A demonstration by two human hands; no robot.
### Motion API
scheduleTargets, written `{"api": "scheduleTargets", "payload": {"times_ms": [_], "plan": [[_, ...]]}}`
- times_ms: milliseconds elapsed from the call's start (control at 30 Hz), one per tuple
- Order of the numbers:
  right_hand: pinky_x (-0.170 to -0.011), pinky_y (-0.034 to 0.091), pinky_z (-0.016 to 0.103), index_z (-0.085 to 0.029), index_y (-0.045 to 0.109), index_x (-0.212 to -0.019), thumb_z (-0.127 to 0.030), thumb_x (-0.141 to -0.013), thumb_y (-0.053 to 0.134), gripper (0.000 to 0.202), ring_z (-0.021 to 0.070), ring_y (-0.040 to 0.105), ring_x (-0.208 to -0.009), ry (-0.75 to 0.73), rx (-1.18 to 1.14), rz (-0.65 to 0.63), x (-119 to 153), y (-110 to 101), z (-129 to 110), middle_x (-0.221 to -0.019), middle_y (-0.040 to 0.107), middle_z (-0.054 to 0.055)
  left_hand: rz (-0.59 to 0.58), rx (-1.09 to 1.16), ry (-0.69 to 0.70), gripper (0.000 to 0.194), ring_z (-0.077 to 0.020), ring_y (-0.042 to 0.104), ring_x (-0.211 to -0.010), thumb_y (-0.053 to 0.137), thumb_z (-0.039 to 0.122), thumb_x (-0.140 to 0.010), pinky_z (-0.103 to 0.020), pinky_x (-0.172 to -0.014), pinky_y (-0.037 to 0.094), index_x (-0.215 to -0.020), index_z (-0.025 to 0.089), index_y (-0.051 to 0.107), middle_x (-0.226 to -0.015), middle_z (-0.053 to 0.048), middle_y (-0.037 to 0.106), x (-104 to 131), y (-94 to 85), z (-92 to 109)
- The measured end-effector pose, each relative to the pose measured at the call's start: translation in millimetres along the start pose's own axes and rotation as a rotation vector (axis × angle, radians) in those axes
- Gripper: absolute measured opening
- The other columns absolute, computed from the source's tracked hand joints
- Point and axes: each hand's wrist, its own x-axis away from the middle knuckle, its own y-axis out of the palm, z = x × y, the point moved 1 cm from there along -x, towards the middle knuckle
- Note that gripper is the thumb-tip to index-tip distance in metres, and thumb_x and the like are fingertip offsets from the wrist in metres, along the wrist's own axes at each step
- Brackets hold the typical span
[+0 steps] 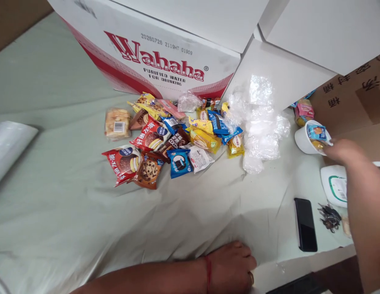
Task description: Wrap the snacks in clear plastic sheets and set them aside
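My right hand (pixel 343 152) is at the far right, its fingers closed on the rim of a white cup (pixel 303 141) with wrapped snacks inside. My left hand (pixel 231 267) rests on the pale green cloth (pixel 177 220) near the front edge, fingers curled, with a red string at the wrist; what its fingers hold, if anything, is hidden. Ahead of it lies a pile of wrapped snacks, among them a red packet (pixel 122 164), a blue packet (pixel 179 162) and a yellow packet (pixel 205 140). Beside the pile sits a heap of clear plastic wrappers (pixel 260 130).
A Wahaha carton (pixel 165 61) and white boxes (pixel 321 32) stand behind the snacks. At the right are a brown carton (pixel 355 102), a white container (pixel 333 185), a black phone (pixel 306 224) and keys (pixel 330 217). A plastic roll (pixel 12 149) lies at the left.
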Motion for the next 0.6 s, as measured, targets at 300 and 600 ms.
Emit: {"api": "scheduleTargets", "payload": {"times_ms": [300, 600], "plan": [[-0.118, 0.011, 0.066, 0.001, 0.05, -0.15, -0.046, -0.091, 0.067, 0.078, 0.0418, 0.021, -0.155, 0.085, 0.102, -0.013, -93, -9, -115, -0.153, 0.044, 0.038, -0.138, 0.23, -0.136, 0.028, -0.0121, 0.065, -0.085, 0.063, 0.038, -0.102, -0.024, -0.081, 0.046, -0.083, 0.016, 0.065, -0.09, -0.001, 0.075, -7, 3.0, -15], [-0.124, 0.009, 0.052, 0.005, 0.054, -0.147, -0.035, -0.1, 0.057, 0.062, 0.0379, 0.041, -0.149, 0.21, 0.136, -0.032, -131, 17, -114, -0.148, 0.051, 0.036, -0.188, 0.407, -0.224, 0.017, -0.0127, 0.07, -0.096, 0.055, 0.022, -0.103, -0.02, -0.083, 0.048, -0.092, 0.017, 0.067, -0.104, -0.001, 0.077, -8, 23.4, -22]]}}
